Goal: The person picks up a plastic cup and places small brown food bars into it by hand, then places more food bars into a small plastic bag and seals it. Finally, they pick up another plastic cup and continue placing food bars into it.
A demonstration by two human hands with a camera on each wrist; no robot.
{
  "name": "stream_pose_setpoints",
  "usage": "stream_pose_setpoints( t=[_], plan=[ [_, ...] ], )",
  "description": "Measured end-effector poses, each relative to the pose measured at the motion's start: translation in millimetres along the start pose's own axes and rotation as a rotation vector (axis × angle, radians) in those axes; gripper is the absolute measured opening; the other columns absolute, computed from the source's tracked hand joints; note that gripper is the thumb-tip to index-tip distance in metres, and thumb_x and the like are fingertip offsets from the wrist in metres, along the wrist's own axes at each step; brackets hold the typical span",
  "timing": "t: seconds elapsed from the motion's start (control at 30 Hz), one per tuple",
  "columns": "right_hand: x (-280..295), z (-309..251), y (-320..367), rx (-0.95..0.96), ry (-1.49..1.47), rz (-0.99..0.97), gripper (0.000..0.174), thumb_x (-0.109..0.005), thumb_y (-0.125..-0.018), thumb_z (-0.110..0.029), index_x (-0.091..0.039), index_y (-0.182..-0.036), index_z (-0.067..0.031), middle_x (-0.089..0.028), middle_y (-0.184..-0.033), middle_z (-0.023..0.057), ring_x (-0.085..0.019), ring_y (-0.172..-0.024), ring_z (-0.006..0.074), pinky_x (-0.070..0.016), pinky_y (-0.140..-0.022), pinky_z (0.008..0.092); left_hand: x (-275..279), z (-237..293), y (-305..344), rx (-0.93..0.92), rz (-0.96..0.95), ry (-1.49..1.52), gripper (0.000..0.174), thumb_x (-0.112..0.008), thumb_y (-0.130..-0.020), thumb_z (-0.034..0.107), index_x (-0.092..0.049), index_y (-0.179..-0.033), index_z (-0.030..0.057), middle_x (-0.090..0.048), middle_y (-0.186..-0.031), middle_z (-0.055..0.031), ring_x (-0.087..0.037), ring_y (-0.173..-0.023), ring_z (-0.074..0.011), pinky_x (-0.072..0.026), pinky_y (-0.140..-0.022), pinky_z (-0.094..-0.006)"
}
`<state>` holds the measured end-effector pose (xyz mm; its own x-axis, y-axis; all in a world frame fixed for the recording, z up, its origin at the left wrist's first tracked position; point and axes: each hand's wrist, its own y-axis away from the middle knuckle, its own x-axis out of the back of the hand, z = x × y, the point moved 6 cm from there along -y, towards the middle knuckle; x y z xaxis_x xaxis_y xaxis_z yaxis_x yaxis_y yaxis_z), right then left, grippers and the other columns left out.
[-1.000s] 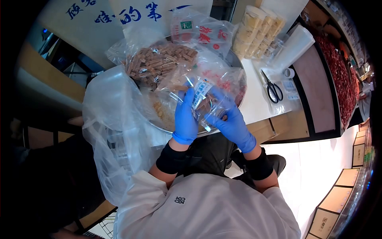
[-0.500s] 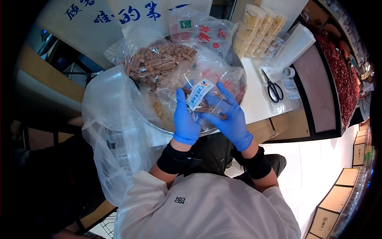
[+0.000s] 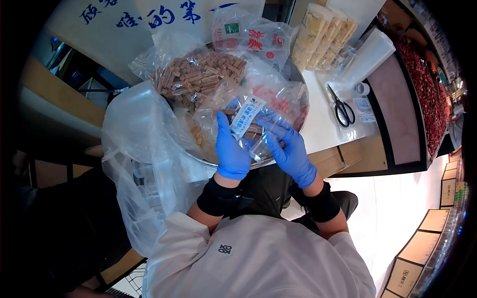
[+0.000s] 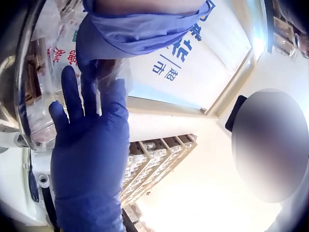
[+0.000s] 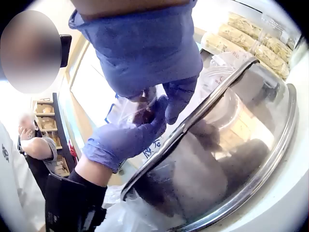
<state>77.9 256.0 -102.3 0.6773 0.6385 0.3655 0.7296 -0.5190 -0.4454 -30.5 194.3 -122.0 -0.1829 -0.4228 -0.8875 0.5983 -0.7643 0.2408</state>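
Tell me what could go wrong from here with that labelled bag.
The labelled bag might slip between the gloved left hand and right hand. If its mouth is open, which I cannot tell, the brown pieces inside may spill into or beside the bowl. The loose plastic sheet near the left wristband could snag.

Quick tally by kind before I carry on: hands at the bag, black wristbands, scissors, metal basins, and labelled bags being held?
Hands: 2
Black wristbands: 2
Scissors: 1
Metal basin: 1
Labelled bag: 1
Total: 7
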Motion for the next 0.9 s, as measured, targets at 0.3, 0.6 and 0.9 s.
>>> stream_pose_setpoints(
  t=[0.3,0.6,0.9],
  plan=[
    [-3.9,4.2,0.2,-0.075,0.005,0.01,0.044,-0.07,-0.079,-0.02,-0.058,-0.119,-0.0074,-0.051,-0.128,0.0159,-0.047,-0.123,0.0287,-0.041,-0.097,0.0369,11.9,-2.5,-7.0,-0.028,-0.101,-0.178,0.052,-0.036,-0.096,0.048,-0.046,-0.128,0.0074,-0.061,-0.097,-0.0093,-0.061,-0.084,-0.0189,-0.0518,-0.072,-0.0314],
    [4.3,-12.9,-4.9,0.03,0.395,0.064,0.046,-0.074,-0.074,-0.02,-0.06,-0.117,-0.0149,-0.051,-0.131,0.0093,-0.06,-0.105,0.0272,-0.0524,-0.08,0.0324,12.4,-9.7,-7.2,0.125,-0.245,-0.06,0.047,-0.039,-0.096,0.044,-0.05,-0.12,0.0054,-0.059,-0.11,-0.01,-0.06,-0.095,-0.023,-0.05,-0.082,-0.0383],
    [27.2,-18.8,5.7,0.126,0.246,0.334,0.042,-0.075,-0.072,-0.013,-0.061,-0.113,-0.0114,-0.061,-0.117,0.0113,-0.065,-0.074,0.0155,-0.0508,-0.062,0.0245,5.8,-0.3,-12.0,0.191,-0.256,0.048,0.043,-0.04,-0.097,0.036,-0.05,-0.122,0.0023,-0.057,-0.116,-0.0148,-0.057,-0.103,-0.0285,-0.0465,-0.091,-0.0432]
  ],
)
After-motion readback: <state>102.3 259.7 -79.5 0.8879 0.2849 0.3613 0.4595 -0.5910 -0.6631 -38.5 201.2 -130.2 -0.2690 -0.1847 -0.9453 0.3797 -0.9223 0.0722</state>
